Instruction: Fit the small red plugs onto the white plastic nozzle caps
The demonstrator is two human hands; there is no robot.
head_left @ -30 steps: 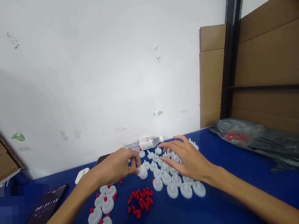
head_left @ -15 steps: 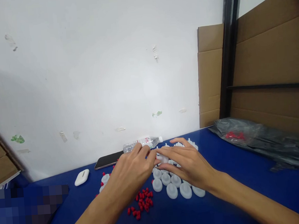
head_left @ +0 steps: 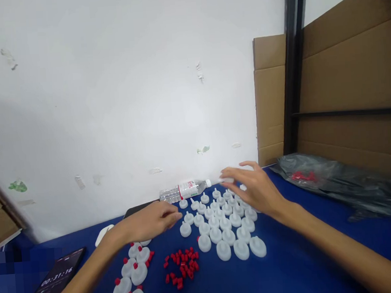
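Nearest, bottom left: phone [head_left: 54,281] lying face up and showing a timer readout (screen turned so it reads from the seat). Next to it, finished caps [head_left: 134,275], white with red tips, in a loose column. They sit off to the left, apart from the undone stock. Centre: red plugs [head_left: 182,265] in a small heap on the blue table [head_left: 291,269], just in front of the bare caps [head_left: 221,227]. Those stand nozzle-up in tidy rows, so each is easy to pick.

Left hand [head_left: 150,221] is low over the table just left of the rows, fingertips drawn to the thumb. Can't tell if a plug is pinched in there.

Right hand [head_left: 257,189] hovers over the far rows. Thumb and forefingers look closed on a single cap [head_left: 226,180], lifted clear of the rows and blurred.

Behind: earbud case [head_left: 103,233], and a water bottle [head_left: 185,189] on its side by the wall [head_left: 112,103]. Far right: dark bag [head_left: 338,181] with red bits showing, and cardboard [head_left: 269,96] stood upright.
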